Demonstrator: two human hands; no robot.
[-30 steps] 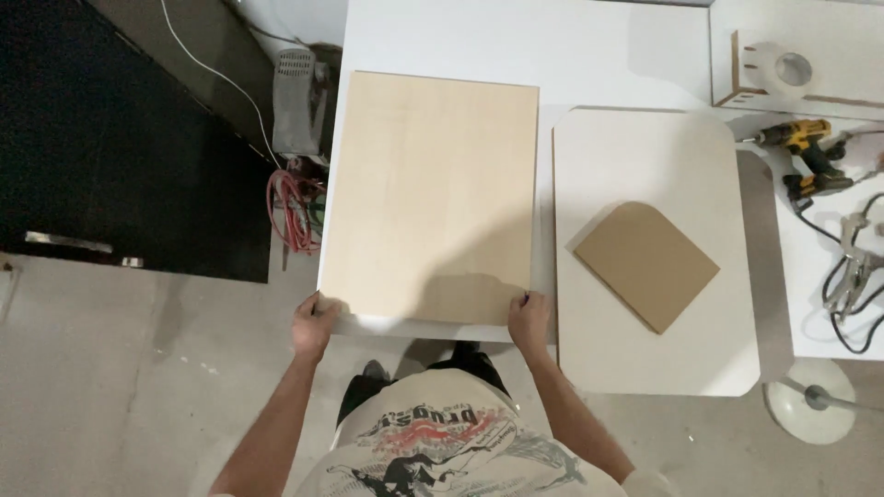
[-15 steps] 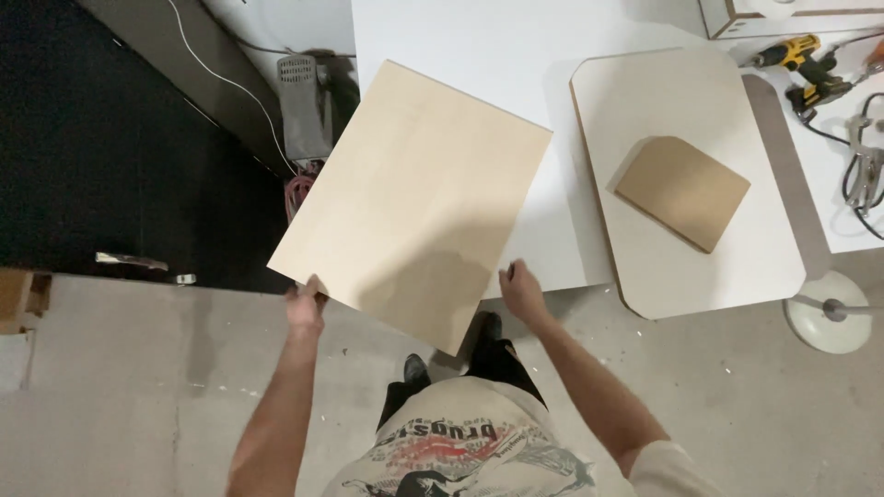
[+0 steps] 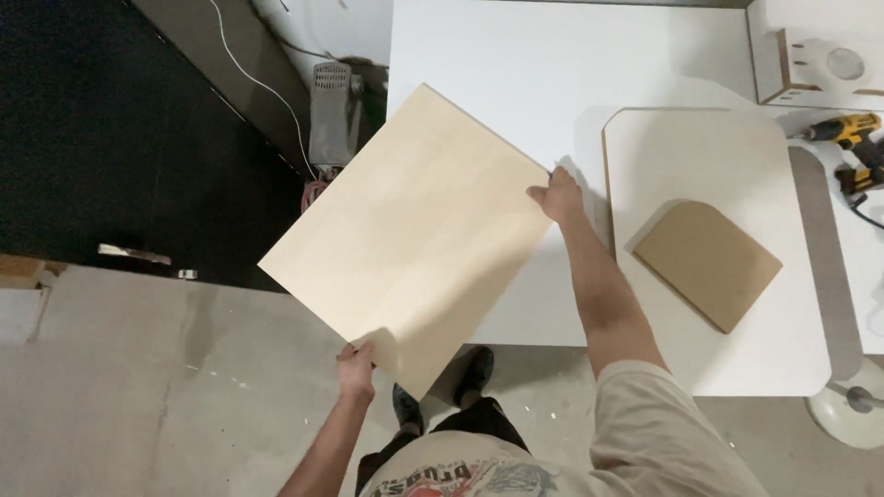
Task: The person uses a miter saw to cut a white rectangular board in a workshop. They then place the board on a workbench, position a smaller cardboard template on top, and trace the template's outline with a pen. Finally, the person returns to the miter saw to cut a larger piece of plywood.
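Note:
A large pale plywood panel [image 3: 410, 235] is lifted off the white table [image 3: 516, 74] and turned diagonally, hanging partly over the floor. My left hand [image 3: 354, 370] grips its near bottom edge. My right hand [image 3: 555, 195] holds its right corner, arm stretched forward over the table. A smaller brown board with one rounded corner [image 3: 707, 262] lies on a white rounded panel [image 3: 718, 156] to the right, apart from both hands.
A yellow cordless drill [image 3: 843, 133] and a white box-like piece with a round hole [image 3: 810, 55] sit at the table's far right. A grey device with cables [image 3: 333, 110] stands on the floor left of the table. A round white base [image 3: 852, 414] is at lower right.
The plywood panel has been lifted from the table and rotated clockwise; my right hand moved up along its edge to the far corner while my left hand stayed at the near edge.

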